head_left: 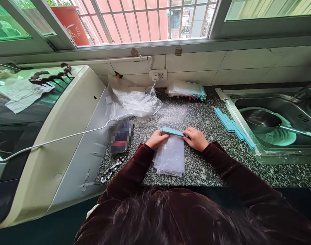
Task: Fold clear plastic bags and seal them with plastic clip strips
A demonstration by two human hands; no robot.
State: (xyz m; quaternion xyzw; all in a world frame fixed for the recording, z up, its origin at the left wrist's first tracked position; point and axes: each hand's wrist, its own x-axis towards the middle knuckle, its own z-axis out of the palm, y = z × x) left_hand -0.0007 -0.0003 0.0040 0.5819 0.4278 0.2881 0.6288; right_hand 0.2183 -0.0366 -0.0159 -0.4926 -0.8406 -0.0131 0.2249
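A small stack of clear plastic bags (pixel 170 156) lies on the speckled granite counter (pixel 203 166) right in front of me. A teal sealing strip (pixel 172 131) runs across the bags' far edge. My left hand (pixel 156 139) is closed on the strip's left end. My right hand (pixel 196 139) is closed on its right end, fingers pinching it. Both arms wear dark red velvet sleeves.
Several loose teal strips (pixel 231 126) lie beside the steel sink (pixel 270 149), which holds a bowl (pixel 259 119) and a green colander (pixel 280 136). Finished bags (pixel 187 90) are stacked at the wall. Crumpled plastic (pixel 135 102), a phone (pixel 120 136), a white cable and an appliance (pixel 43 136) lie left.
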